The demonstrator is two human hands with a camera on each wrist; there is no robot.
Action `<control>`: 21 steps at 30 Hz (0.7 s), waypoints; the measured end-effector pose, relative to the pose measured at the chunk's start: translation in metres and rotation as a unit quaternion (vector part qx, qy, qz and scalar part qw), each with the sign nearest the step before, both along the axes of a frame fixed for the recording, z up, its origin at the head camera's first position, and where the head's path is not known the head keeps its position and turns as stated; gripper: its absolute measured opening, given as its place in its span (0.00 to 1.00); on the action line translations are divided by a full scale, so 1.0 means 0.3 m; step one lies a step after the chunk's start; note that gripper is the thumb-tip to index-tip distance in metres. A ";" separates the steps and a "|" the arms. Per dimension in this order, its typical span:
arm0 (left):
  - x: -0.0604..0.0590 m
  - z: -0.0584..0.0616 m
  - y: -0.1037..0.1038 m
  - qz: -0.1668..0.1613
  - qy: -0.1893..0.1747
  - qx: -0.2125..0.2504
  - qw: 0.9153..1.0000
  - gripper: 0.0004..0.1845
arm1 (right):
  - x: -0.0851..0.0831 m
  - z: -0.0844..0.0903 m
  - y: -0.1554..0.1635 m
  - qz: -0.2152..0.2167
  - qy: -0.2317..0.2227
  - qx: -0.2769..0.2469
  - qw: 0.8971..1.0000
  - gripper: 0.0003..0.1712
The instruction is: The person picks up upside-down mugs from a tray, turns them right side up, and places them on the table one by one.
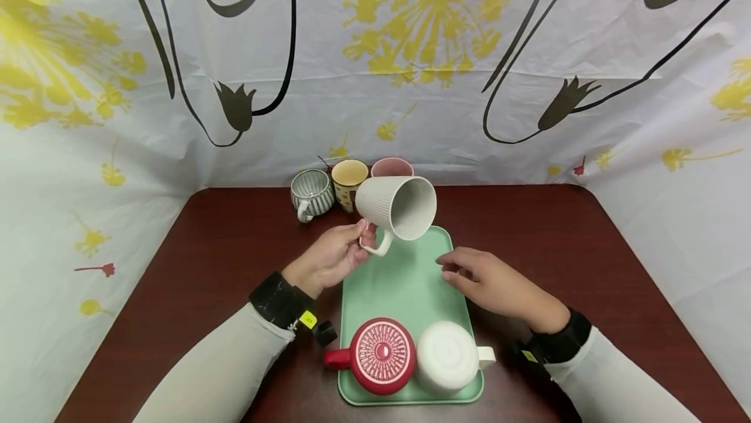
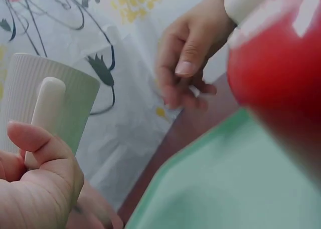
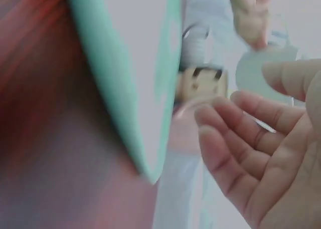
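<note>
My left hand (image 1: 337,255) grips a white ribbed mug (image 1: 378,201) by its handle, above the far end of a green tray (image 1: 405,286). The mug is tilted on its side, its mouth facing right and toward me. In the left wrist view the fingers and thumb close round the mug's handle (image 2: 47,103). Over the tray's right edge hovers my right hand (image 1: 487,279), its fingers loosely bent with nothing between them. On the near end of the tray a red mug (image 1: 382,356) and a white mug (image 1: 447,356) stand upside down, side by side.
Behind the tray stand a grey striped cup (image 1: 312,192), a yellow patterned cup (image 1: 349,178) and a pink cup (image 1: 392,167), the last two partly hidden by the held mug. The dark red table (image 1: 246,240) meets a patterned white cloth (image 1: 328,103) at its back edge.
</note>
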State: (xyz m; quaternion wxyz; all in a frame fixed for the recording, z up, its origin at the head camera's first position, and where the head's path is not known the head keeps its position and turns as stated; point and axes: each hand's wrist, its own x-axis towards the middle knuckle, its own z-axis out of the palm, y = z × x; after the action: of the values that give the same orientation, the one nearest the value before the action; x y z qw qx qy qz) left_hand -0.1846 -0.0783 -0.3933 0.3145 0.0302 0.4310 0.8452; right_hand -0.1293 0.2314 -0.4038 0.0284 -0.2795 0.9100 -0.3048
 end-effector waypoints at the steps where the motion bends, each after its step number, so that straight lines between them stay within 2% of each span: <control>1: 0.001 0.011 0.011 0.001 0.003 0.005 1.000 0.17 | -0.006 0.017 -0.016 0.015 -0.009 -0.011 1.000 0.16; 5: 0.011 0.056 0.058 0.008 0.009 0.032 0.999 0.18 | -0.031 0.091 -0.081 0.053 -0.040 -0.065 0.996 0.17; 8: 0.019 0.087 0.096 0.012 0.015 0.049 0.999 0.18 | -0.044 0.142 -0.121 0.051 -0.085 -0.135 0.986 0.17; 11: 0.027 0.111 0.131 0.025 0.021 0.055 0.998 0.20 | -0.051 0.184 -0.149 0.032 -0.141 -0.221 0.965 0.17; 14: 0.032 0.131 0.160 0.050 0.030 0.042 0.997 0.20 | -0.056 0.213 -0.166 -0.008 -0.181 -0.283 0.942 0.19; 18: 0.037 0.145 0.188 0.082 0.038 0.003 0.996 0.16 | -0.064 0.235 -0.176 -0.066 -0.218 -0.337 0.913 0.23; 21: 0.038 0.144 0.203 0.102 0.043 -0.033 0.993 0.13 | -0.071 0.240 -0.175 -0.093 -0.251 -0.373 0.889 0.23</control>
State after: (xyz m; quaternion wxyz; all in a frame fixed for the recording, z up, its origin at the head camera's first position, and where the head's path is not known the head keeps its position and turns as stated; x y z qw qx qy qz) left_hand -0.1731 -0.0174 -0.3501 0.2087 0.0119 0.4723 0.8563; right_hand -0.1507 0.1789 -0.3316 0.1208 -0.0984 0.7139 -0.6828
